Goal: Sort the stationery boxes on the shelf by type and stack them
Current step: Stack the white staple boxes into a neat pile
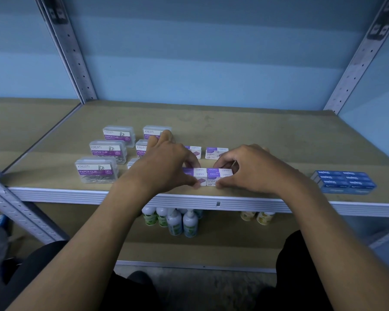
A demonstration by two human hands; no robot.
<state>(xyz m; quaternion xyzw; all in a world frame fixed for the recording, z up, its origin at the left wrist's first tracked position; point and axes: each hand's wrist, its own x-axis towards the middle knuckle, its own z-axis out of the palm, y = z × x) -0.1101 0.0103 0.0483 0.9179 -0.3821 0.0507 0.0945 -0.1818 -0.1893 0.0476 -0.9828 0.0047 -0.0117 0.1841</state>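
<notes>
Two short stacks of white-and-purple staples boxes stand side by side near the shelf's front edge. My left hand (pixel 164 164) pinches the left stack (pixel 195 173) and my right hand (pixel 254 169) pinches the right stack (pixel 218 175). Two more white-and-purple staples boxes (pixel 216 152) lie just behind, one partly hidden by my left hand. Several clear paper clip boxes (pixel 97 170) with purple labels sit in rows on the left, some covered by my left hand. A block of blue staples boxes (pixel 344 181) rests at the right.
The tan shelf board (pixel 267 133) has a metal front rail (pixel 54 194) and grey perforated uprights at both back corners. On the lower shelf stand several white and green bottles (pixel 182 223) and small yellow containers (pixel 258 217).
</notes>
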